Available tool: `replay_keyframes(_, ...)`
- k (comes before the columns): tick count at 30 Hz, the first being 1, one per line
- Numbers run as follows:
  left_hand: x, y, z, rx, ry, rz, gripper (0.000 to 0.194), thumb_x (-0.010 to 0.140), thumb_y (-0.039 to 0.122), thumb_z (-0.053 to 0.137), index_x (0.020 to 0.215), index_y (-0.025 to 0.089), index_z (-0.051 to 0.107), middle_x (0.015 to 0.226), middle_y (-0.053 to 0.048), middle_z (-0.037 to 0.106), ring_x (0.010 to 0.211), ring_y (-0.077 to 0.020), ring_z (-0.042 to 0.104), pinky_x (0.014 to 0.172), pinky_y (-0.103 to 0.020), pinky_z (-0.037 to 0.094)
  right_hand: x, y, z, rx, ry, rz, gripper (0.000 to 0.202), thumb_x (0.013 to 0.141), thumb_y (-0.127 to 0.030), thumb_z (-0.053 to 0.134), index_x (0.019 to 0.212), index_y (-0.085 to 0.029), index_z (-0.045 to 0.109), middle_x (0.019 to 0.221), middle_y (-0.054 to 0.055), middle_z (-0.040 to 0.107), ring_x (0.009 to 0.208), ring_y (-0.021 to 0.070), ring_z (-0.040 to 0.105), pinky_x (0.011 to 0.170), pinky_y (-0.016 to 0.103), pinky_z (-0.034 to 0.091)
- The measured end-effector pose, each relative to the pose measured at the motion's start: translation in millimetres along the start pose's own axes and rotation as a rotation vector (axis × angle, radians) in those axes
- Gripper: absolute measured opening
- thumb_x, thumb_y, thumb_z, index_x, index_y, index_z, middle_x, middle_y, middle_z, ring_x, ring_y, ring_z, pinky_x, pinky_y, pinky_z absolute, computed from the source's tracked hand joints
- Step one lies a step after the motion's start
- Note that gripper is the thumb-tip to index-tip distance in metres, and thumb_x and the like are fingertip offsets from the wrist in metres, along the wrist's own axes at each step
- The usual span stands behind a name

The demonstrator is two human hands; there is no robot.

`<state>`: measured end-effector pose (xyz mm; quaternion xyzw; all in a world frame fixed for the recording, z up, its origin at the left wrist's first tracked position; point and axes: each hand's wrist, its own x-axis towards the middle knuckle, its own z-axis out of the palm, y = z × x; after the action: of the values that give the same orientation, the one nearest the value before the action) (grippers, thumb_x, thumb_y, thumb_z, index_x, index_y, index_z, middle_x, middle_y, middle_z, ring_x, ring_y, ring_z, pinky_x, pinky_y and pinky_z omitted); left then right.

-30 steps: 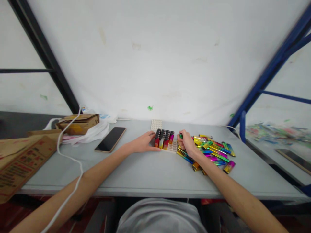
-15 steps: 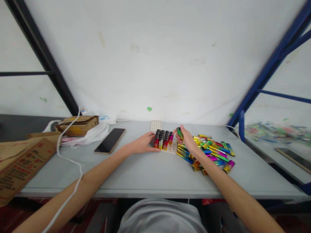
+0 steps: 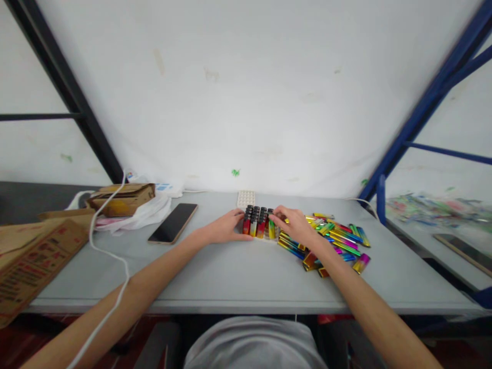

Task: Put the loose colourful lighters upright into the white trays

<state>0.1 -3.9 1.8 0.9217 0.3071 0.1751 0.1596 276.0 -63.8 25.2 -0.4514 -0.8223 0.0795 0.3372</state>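
Observation:
Upright black-topped lighters [image 3: 253,223] stand in rows in a pale tray [image 3: 272,240] near the middle of the table. My left hand [image 3: 227,226] rests against the left side of the rows, thumb and fingers apart. At the right end, my right hand [image 3: 292,223] grips a green and yellow lighter [image 3: 272,230] that stands upright at the near edge of the tray. Just right of the tray lies a loose pile of shiny coloured lighters [image 3: 342,241], partly behind my right hand and forearm.
Behind the rows lies another pale tray [image 3: 246,198]. To the left are a phone [image 3: 173,223], a small open carton [image 3: 125,199] on white plastic, a large cardboard box [image 3: 42,256] and a white cable [image 3: 111,251]. Blue metal posts [image 3: 380,197] stand at right.
My right hand has moved left and down from above the pile, bringing the green lighter upright into the tray's right end. My left hand has stayed beside the rows.

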Motion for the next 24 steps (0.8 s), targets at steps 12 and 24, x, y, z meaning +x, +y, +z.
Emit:
replay_keyframes(12, 0.1, 0.6, -0.8, 0.005, -0.011, -0.007, 0.065, 0.084, 0.070, 0.070, 0.119, 0.016, 0.066, 0.135, -0.015, 0.061, 0.129, -0.0326, 0.056, 0.114, -0.040, 0.044, -5.2, 0.8, -8.9, 0.045, -0.059, 0.031, 0.022, 0.103, -0.040, 0.053, 0.105, -0.022, 0.064, 0.092, 0.005, 0.079, 0.081, 0.0207, 0.075, 0.075, 0.030, 0.053)
replay_keyframes(24, 0.0, -2.6, 1.2, -0.007, 0.009, 0.025, 0.063, 0.084, 0.067, 0.072, 0.125, 0.019, 0.065, 0.139, -0.013, 0.061, 0.131, -0.0320, 0.055, 0.115, -0.041, 0.043, -4.1, 10.4, -29.7, -0.146, -0.198, 0.099, 0.038, 0.102, -0.050, 0.054, 0.090, -0.020, 0.074, 0.071, 0.004, 0.074, 0.064, 0.0183, 0.065, 0.064, 0.028, 0.043)
